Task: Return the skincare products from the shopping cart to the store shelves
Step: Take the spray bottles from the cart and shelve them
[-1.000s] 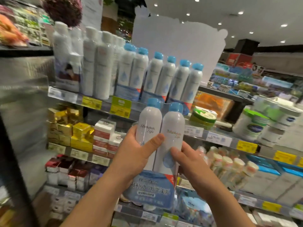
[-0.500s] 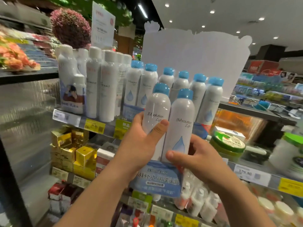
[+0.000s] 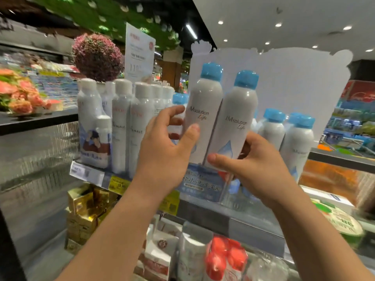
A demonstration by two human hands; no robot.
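I see the left hand (image 3: 162, 157) curled round the left side of the twin pack of spray bottles (image 3: 219, 122), thumb across the front of its left bottle. The pack stands upright, its blue base at the front edge of the top shelf (image 3: 233, 201), right of the white-capped bottles (image 3: 121, 126). My right hand (image 3: 255, 169) grips the pack's lower right side, left of the shelved blue-capped bottles (image 3: 288, 136).
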